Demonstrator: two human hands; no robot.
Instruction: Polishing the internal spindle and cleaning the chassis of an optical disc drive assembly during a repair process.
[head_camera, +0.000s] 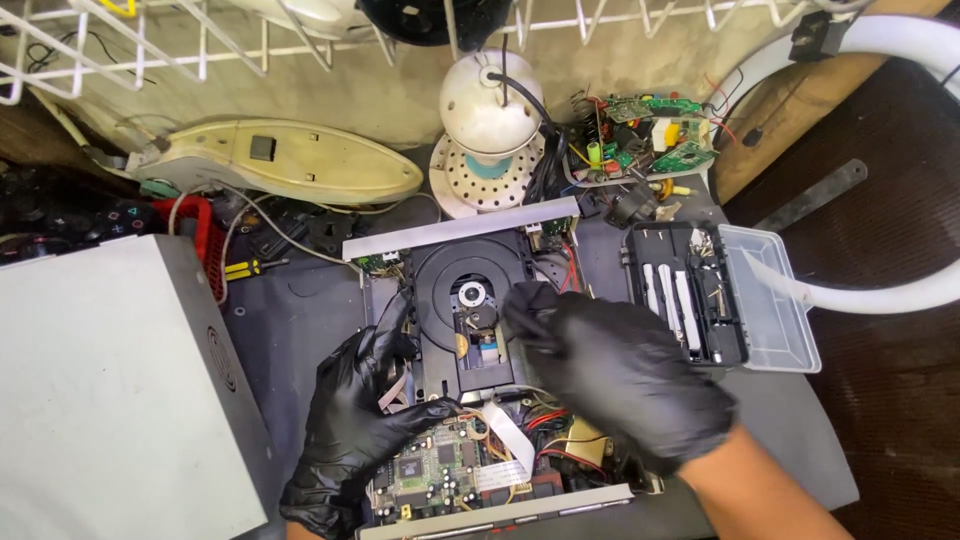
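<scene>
Both hands wear black gloves over an opened disc player (480, 360) on the dark counter (300, 330). The left hand (355, 420) grips the left edge of the black disc drive (465, 300); the right hand (610, 365) rests its fingertips on the drive's right side. A green circuit board (440, 465) lies below. An open screwdriver case (715, 295) sits just right, a grey box (100, 390) left.

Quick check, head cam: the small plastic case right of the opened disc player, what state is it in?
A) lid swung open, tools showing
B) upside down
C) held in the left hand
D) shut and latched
A: the tool case lies with its clear lid folded out to the right and tools showing inside, while both gloved hands, left hand and right hand, are on the disc player.
</scene>
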